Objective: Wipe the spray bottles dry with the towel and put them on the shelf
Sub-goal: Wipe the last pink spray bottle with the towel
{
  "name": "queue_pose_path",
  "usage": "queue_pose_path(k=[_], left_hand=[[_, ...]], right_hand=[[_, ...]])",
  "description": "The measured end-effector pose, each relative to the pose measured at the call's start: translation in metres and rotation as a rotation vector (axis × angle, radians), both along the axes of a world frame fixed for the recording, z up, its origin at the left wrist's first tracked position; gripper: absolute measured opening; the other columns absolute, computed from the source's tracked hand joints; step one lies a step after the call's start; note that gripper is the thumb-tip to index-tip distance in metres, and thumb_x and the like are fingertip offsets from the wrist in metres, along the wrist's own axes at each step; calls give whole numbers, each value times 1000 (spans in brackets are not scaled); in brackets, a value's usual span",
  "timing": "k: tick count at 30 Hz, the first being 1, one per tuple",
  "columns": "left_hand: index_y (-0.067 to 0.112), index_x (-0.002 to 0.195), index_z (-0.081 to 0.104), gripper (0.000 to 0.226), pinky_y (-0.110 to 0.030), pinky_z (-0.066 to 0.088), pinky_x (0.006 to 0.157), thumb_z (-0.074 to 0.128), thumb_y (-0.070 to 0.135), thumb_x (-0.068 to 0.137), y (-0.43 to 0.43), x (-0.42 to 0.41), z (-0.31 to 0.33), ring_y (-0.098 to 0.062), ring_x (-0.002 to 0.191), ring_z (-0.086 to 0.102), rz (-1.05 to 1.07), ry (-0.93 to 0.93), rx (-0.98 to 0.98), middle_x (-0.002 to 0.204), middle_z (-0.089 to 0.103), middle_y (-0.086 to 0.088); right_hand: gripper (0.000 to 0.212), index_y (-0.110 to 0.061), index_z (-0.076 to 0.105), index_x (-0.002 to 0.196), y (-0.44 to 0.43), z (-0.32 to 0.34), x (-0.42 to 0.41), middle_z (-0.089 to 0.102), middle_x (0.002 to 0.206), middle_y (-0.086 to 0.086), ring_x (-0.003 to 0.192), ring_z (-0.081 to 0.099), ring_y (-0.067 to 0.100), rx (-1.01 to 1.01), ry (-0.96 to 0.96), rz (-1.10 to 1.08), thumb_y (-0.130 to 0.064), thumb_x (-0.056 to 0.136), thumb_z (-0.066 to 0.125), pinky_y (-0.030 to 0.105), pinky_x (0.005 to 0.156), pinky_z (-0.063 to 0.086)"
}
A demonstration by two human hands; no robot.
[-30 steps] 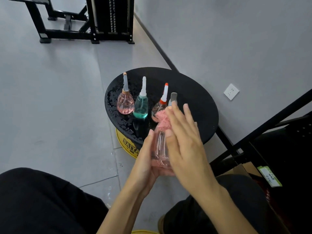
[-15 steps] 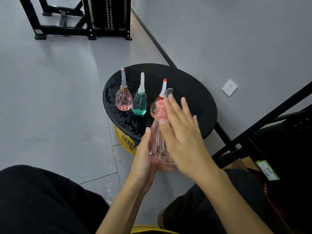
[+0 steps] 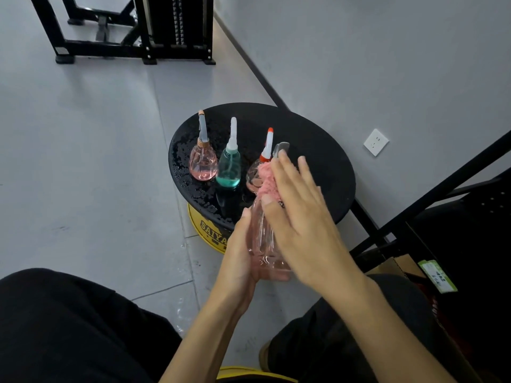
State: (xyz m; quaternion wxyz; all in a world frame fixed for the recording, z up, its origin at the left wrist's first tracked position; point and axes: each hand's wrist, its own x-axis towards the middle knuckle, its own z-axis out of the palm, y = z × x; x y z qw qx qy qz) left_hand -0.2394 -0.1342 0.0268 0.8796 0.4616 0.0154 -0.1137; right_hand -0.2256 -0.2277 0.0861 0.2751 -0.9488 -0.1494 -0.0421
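One pink bottle (image 3: 260,244) stands nearly upright at the near edge of the black table (image 3: 326,167), nozzle up. My left hand (image 3: 237,258) grips its base. My right hand (image 3: 301,217), fingers straight, presses the towel (image 3: 265,181) on its shoulder. The shelf (image 3: 456,222) lies right of the table, on my right hand's side.

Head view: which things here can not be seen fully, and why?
All in the head view:
fluffy pink towel: mostly under the right hand.
clear pink plastic spray bottle, held by the left hand: sprayer covered by the towel.
black metal shelf: cut by the right edge.
green paper label: writing too small.
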Motion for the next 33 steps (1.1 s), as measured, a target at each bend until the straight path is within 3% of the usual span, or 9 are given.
queue_pose_path(k=[2,7,9,13,17,21,25,29,33], left_hand=[[39,107,69,42,-34,56,56,29,48,97,1,1,1,-13,83,71,33,-16,2,101,74,4],[43,101,73,58,-18,54,78,20,20,107,3,-2,4,-5,107,65,104,-67,-55,111,72,12],[45,102,72,57,-22,54,81,20,22,107,1,-2,3,-7,109,65,87,-74,-65,113,71,12],[47,104,69,45,-56,51,78,24,46,102,-3,-1,1,-16,91,69,0,12,-14,105,73,7],[41,100,72,46,-39,55,66,27,48,98,-3,-2,-2,-15,83,69,30,13,-5,100,73,4],[24,120,65,40,-38,50,93,34,37,99,1,-1,-3,-19,113,64,120,16,-82,120,69,-6],[30,122,63,37,-29,54,84,34,36,100,1,-2,0,-13,111,64,92,-23,-32,119,69,2],[46,90,73,41,-30,55,52,32,55,92,-6,-8,7,-8,78,71,-19,-5,-4,99,75,12],[39,101,72,38,-24,57,70,35,42,99,-3,-5,2,-8,96,69,125,-43,-56,105,74,7]], right_hand=[[61,-31,4,155,4,-1,-7,-6,160,-22,142,-20,-6,-4,-23,9,-49,98,20,35,121,-2],[65,-27,9,155,10,-9,-40,-1,161,-17,147,-15,3,-144,-107,61,-45,94,24,33,121,-2],[66,-27,8,155,9,-6,-39,-3,161,-18,146,-17,2,-193,-112,59,-46,93,22,32,121,-3],[68,-29,5,155,-1,5,-9,-7,161,-20,144,-18,-4,-141,-34,5,-56,92,12,30,121,-5],[76,-23,0,155,3,7,-8,-8,162,-12,145,-19,-1,-153,-51,15,-59,89,9,23,118,-12],[76,-19,-4,155,9,-1,-41,-13,162,-8,146,-20,5,-214,-114,38,-55,92,21,26,119,-9],[81,-17,-9,154,8,3,-36,-17,161,-5,145,-24,6,-243,-110,12,-61,90,14,24,117,-15],[87,-14,-3,155,6,14,-8,-11,163,0,146,-22,6,-230,-90,-44,-67,86,4,19,113,-21],[84,-15,-6,155,11,9,-26,-14,162,-2,146,-19,5,-220,-104,15,-63,89,14,21,117,-12]])
